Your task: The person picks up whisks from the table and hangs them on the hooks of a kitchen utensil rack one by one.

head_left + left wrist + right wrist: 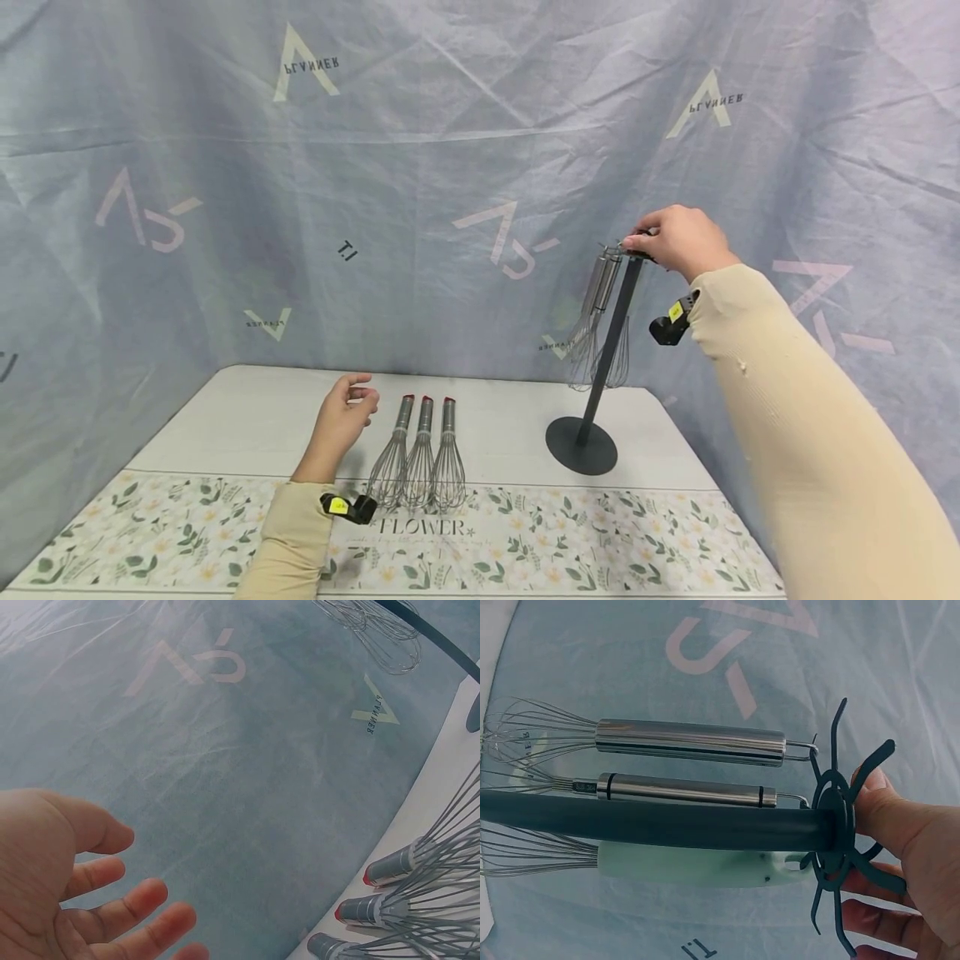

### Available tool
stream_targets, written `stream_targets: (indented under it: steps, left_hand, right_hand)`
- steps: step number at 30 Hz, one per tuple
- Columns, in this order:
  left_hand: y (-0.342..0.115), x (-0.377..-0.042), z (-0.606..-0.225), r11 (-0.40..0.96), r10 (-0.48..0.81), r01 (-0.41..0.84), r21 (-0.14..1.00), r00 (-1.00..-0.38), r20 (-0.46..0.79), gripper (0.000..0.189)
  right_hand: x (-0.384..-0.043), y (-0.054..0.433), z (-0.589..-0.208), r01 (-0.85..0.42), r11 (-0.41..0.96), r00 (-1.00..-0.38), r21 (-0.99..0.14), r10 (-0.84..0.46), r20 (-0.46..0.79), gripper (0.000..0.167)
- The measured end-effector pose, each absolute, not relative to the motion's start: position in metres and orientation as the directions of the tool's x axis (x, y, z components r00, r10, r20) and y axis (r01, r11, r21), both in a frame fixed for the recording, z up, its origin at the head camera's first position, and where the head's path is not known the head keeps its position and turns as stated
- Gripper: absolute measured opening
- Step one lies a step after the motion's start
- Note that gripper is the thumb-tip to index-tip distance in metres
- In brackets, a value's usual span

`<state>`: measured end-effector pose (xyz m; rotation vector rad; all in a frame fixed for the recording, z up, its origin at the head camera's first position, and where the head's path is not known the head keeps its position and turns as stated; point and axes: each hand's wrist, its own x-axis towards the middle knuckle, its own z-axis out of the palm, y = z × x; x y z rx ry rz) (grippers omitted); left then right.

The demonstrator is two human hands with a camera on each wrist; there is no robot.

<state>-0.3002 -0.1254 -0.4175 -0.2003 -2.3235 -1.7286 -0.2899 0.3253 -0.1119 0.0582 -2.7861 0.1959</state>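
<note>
At the dark utensil stand (613,342), my right hand (678,237) grips the hooked top; in the right wrist view thumb and fingers curl about the hook ring (831,825). From its hooks hang a shiny steel-handled whisk (690,741), a slimmer steel whisk (694,789) with black bands, and a pale green-handled whisk (682,864), partly behind the pole. My left hand (345,421) hovers with loosely bent fingers, holding nothing. To its right, three whisks (424,450) with grey handles and red ends lie side by side on the table, apart from the hand.
The stand's round base (581,446) rests on the right part of the white table (510,425). A floral runner (600,542) crosses the front, under the wire ends of the lying whisks. Grey-blue cloth (420,167) hangs behind and at both sides.
</note>
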Motion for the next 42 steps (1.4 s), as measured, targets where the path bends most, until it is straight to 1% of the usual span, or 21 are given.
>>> stream_targets:
  steps: [8, 14, 21, 30, 34, 42]
  left_hand:
    - [-0.126, -0.302, -0.420, 0.284, -0.034, 0.249, 0.926, -0.962, 0.269, 0.040]
    - [-0.126, -0.303, -0.421, 0.283, -0.026, 0.256, 0.924, -0.961, 0.275, 0.040]
    - [-0.126, -0.302, -0.421, 0.280, -0.035, 0.252, 0.926, -0.962, 0.272, 0.039]
    - [-0.126, -0.300, -0.420, 0.276, -0.032, 0.253, 0.927, -0.962, 0.272, 0.039]
    - [-0.126, -0.301, -0.423, 0.292, -0.031, 0.248, 0.924, -0.963, 0.268, 0.039]
    - [-0.127, -0.311, -0.446, 0.371, -0.023, 0.180, 0.911, -0.979, 0.202, 0.045]
  right_hand:
    - [-0.290, 0.326, -0.108, -0.017, 0.993, -0.956, -0.116, 0.018, 0.292, 0.053]
    - [-0.289, 0.324, -0.106, -0.015, 0.994, -0.957, -0.105, 0.017, 0.289, 0.051]
    - [-0.289, 0.323, -0.107, -0.016, 0.998, -0.951, -0.060, 0.003, 0.309, 0.050]
    - [-0.290, 0.325, -0.109, -0.026, 0.999, -0.945, -0.041, -0.011, 0.327, 0.048]
    - [-0.291, 0.325, -0.110, -0.025, 0.999, -0.944, -0.039, -0.011, 0.331, 0.046]
    - [-0.291, 0.324, -0.111, -0.022, 0.999, -0.936, -0.040, -0.007, 0.352, 0.044]
